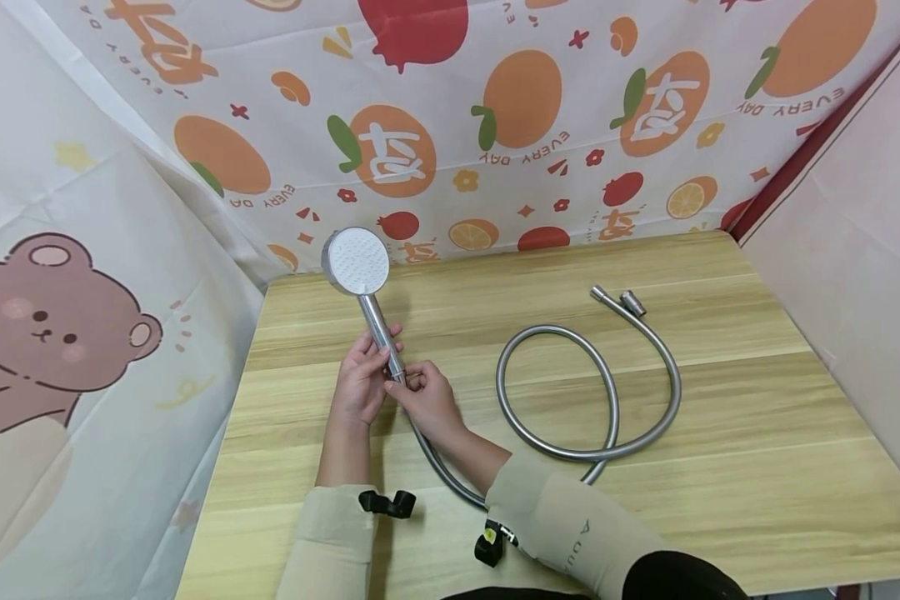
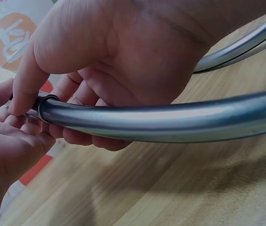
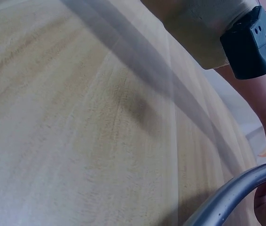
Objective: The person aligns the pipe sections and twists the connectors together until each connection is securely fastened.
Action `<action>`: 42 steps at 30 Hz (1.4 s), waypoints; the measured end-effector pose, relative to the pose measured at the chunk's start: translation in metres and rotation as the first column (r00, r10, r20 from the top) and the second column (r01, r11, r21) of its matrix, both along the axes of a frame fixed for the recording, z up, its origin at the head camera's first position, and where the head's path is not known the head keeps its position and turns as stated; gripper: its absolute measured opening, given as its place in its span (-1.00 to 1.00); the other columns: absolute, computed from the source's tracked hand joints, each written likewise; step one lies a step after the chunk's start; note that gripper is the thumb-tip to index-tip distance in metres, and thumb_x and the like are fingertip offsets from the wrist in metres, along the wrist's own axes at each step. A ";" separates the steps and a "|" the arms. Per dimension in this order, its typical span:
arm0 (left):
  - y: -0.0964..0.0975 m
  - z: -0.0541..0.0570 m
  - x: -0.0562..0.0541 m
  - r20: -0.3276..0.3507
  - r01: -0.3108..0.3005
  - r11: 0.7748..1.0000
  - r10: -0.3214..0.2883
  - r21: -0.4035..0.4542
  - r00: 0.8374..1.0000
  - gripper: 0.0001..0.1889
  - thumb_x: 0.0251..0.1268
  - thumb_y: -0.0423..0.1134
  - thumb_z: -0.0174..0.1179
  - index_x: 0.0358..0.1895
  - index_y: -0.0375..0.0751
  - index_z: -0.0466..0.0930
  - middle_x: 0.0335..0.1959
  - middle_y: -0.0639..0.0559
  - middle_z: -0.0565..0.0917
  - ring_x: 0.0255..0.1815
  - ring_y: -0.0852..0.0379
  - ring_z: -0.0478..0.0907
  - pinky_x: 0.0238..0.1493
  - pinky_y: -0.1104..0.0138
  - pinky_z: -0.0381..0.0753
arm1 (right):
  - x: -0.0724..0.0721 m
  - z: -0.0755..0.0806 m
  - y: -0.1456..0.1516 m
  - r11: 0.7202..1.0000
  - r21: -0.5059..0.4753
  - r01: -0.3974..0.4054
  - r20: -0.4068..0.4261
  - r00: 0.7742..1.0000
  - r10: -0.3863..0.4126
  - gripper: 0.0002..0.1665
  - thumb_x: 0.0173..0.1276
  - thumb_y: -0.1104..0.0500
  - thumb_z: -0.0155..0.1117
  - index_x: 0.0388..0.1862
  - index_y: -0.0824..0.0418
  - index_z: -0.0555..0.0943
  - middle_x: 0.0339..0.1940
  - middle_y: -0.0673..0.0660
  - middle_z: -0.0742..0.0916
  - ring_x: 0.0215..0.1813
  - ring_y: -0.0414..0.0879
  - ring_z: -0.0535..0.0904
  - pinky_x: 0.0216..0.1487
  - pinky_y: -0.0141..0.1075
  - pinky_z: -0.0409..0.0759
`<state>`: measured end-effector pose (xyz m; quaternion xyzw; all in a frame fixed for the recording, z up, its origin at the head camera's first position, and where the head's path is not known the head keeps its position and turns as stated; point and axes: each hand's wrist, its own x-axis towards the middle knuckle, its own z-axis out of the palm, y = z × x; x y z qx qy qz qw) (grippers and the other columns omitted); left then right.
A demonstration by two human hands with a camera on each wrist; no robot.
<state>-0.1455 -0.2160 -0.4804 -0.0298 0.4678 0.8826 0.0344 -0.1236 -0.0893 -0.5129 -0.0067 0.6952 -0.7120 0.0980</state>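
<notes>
A silver shower head (image 1: 356, 261) with a white nozzle face is tilted up over the back left of the table. My left hand (image 1: 362, 379) grips its chrome handle (image 1: 379, 332). Just below, at the lower end of the handle, my right hand (image 1: 429, 402) pinches the joint where the metal shower hose (image 1: 450, 477) meets it. In the left wrist view a collar (image 2: 47, 107) rings the end of the hose (image 2: 170, 123), with the right thumb and fingers around it; the joint itself is partly hidden by fingers. The right wrist view shows the hose (image 3: 238, 190) arching past the left forearm.
The hose forms a loop (image 1: 555, 329) on the wooden table (image 1: 757, 433), its free end with a metal fitting (image 1: 633, 303) at the back right. Fruit-printed cloth (image 1: 450, 108) hangs behind the table, a bear-printed cloth (image 1: 60, 333) at the left. Small black cameras sit on both wrists.
</notes>
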 end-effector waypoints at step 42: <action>0.000 -0.003 0.000 -0.024 -0.029 0.994 0.031 0.102 0.999 -0.76 0.57 -0.38 -0.17 0.03 -0.15 0.51 -0.08 0.05 0.65 -0.11 0.13 0.54 -0.13 0.38 0.49 | 0.005 0.014 0.006 0.992 -0.120 -0.034 0.022 0.999 0.037 -0.65 0.29 0.16 0.39 -0.03 0.33 0.59 -0.51 -0.04 0.59 -0.49 -0.26 0.44 -0.48 -0.49 0.39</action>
